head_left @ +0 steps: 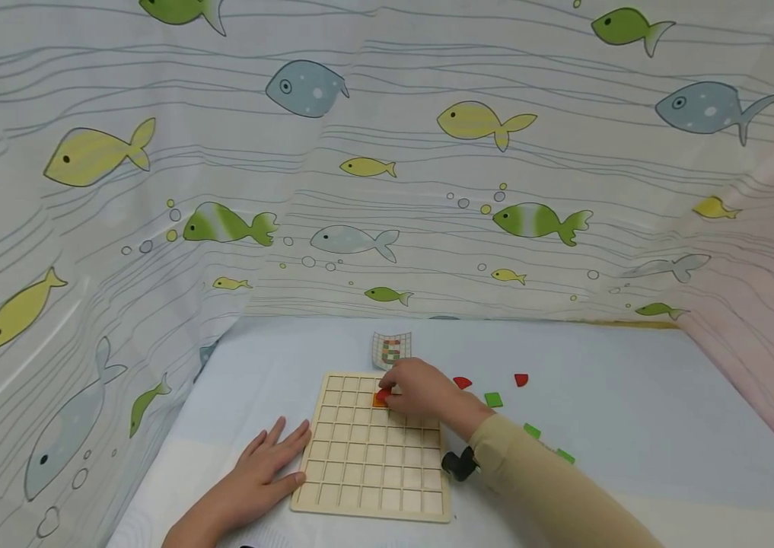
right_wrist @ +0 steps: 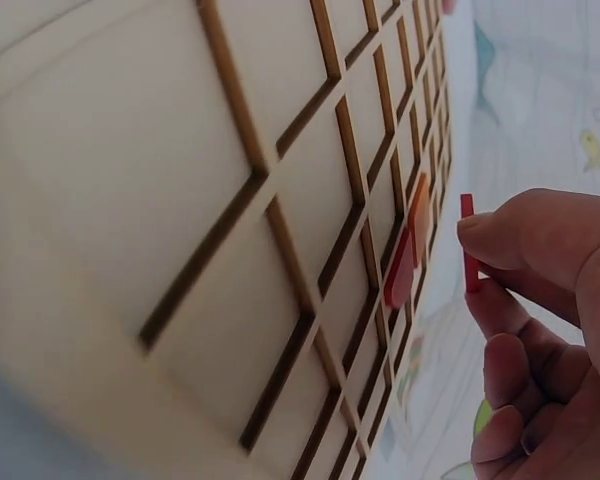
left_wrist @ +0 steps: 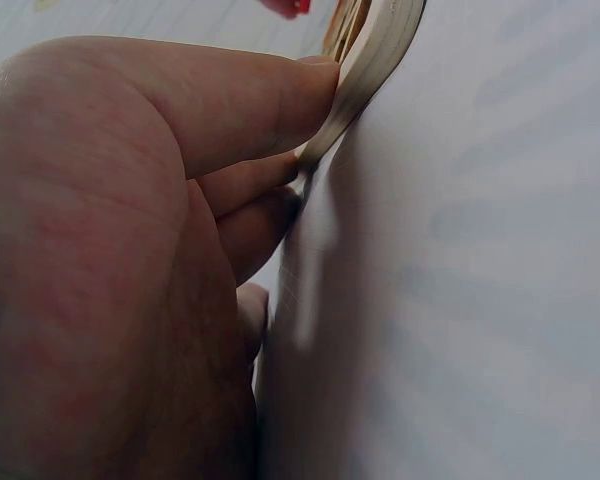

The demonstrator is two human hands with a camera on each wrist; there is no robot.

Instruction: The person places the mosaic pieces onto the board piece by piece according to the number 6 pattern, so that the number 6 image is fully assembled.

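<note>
A pale wooden board point(head_left: 353, 476) with a raised grid lies in front of me. Over its far part, my right hand point(head_left: 419, 390) pinches a thin red piece point(right_wrist: 470, 245) between thumb and finger, held above the surface. Beneath it, an orange piece point(right_wrist: 420, 210) and a red piece point(right_wrist: 401, 272) lie side by side on the grid. My left hand point(head_left: 259, 470) rests at the board's left edge with fingers spread, and its thumb touches the rim. That contact shows in the left wrist view, where the hand point(left_wrist: 90, 230) fills the left side.
Behind the board stands a small curved pattern card point(head_left: 380, 352) with coloured squares. Right of the board are loose red quarter-round pieces point(head_left: 520, 379) and green squares point(head_left: 492, 399). A black object point(head_left: 460, 463) sits beside my right forearm. Fish-printed sheeting point(head_left: 359, 129) surrounds the table.
</note>
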